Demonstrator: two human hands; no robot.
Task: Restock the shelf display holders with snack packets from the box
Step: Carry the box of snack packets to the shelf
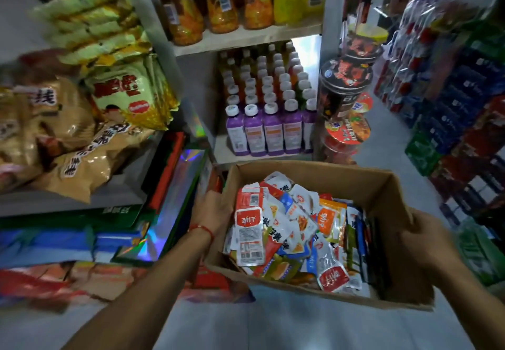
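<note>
Box [322,177] of snack packets [289,229] between both hands, left [210,210] and right [426,237] gripping its sides (packets untouched)

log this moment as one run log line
phase: carrying box | left hand: on box side | right hand: on right side | snack packets: inside

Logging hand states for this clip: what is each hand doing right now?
Left hand: holds the left wall of the cardboard box, fingers curled round it.
Right hand: grips the box's right wall.
</note>
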